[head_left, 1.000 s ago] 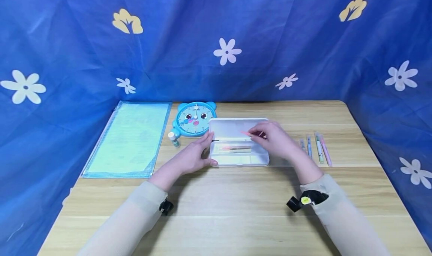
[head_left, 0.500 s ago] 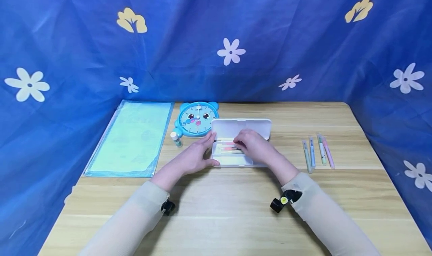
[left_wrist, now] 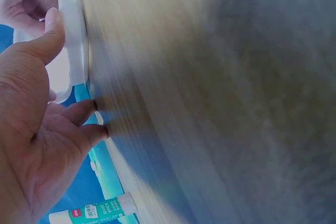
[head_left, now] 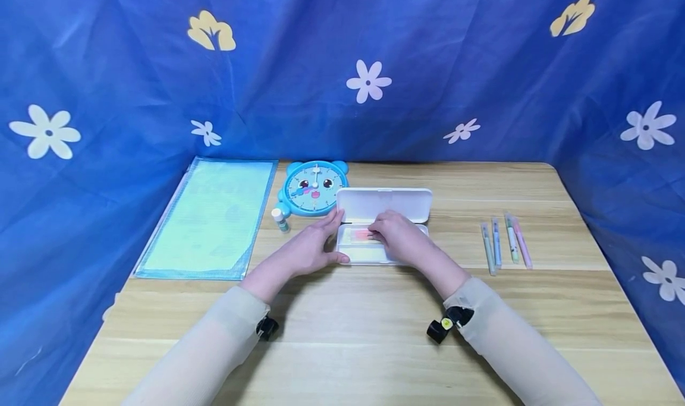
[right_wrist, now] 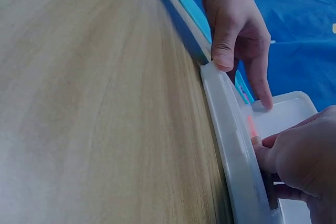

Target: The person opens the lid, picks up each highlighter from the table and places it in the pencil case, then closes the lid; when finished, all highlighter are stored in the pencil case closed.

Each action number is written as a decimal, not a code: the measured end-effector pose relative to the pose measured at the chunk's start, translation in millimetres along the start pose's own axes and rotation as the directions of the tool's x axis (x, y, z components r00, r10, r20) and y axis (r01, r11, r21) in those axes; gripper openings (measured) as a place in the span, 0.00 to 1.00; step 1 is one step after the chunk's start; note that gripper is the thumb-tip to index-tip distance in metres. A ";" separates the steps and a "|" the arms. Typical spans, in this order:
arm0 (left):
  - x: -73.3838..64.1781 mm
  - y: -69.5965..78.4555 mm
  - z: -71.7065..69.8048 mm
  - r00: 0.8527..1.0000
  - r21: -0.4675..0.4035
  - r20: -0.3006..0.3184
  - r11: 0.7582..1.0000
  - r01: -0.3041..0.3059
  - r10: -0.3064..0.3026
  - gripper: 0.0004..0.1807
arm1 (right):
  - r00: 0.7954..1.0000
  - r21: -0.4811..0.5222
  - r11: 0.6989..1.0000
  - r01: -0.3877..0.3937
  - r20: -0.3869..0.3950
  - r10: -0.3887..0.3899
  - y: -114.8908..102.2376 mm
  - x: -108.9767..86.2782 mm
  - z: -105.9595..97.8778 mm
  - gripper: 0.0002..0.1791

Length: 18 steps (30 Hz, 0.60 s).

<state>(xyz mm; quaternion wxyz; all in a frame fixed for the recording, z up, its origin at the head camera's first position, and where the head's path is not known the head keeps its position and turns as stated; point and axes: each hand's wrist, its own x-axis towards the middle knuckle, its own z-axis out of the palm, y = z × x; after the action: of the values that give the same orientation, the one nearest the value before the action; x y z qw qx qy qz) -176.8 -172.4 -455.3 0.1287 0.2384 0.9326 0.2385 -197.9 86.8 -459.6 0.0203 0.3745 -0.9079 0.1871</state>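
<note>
A white pencil case lies with its lid raised at the back. My left hand holds its left end, thumb at the front corner and fingers toward the hinge side. My right hand reaches into the tray and pinches a pink pen, low beside other slim pens, mostly covered by the fingers. In the left wrist view, the left hand has its thumb at the case's wall, and a glue stick stands below it.
Behind the left hand is a blue toy clock. A green sheet in a blue mesh folder lies at left. Several pens lie to the right. A blue flowered curtain hangs behind the wooden table.
My right hand has moved left and down from over the case's right side into the tray, bringing the pink pen with it. The left hand keeps its hold on the case.
</note>
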 end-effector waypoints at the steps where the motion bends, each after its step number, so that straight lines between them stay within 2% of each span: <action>1: 0.1 0.0 -0.2 1.000 0.000 0.000 1.000 0.000 0.000 0.61 | 1.000 0.006 1.000 -0.002 0.011 0.002 -0.5 -0.2 -0.2 0.07; 5: 0.1 -0.3 -0.4 1.000 -0.003 0.002 1.000 0.005 -0.005 0.61 | 1.000 0.011 1.000 -0.007 0.030 0.007 -1.9 -1.1 0.0 0.07; 13: 0.5 -0.1 0.5 1.000 -0.014 -0.002 1.000 0.002 -0.002 0.61 | 0.998 -0.014 0.999 -0.050 -0.035 0.049 -3.5 -2.4 3.5 0.06; 18: 0.9 -0.1 0.2 1.000 -0.005 -0.001 1.000 -0.004 0.004 0.61 | 0.998 -0.059 0.998 -0.037 -0.044 0.035 -5.2 -3.9 3.0 0.04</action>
<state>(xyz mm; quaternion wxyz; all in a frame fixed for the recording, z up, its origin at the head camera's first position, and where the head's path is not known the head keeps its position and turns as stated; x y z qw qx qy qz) -177.6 -172.0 -455.6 0.1287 0.2396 0.9316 0.2413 -191.2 85.0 -461.3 0.0477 0.3532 -0.9191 0.1680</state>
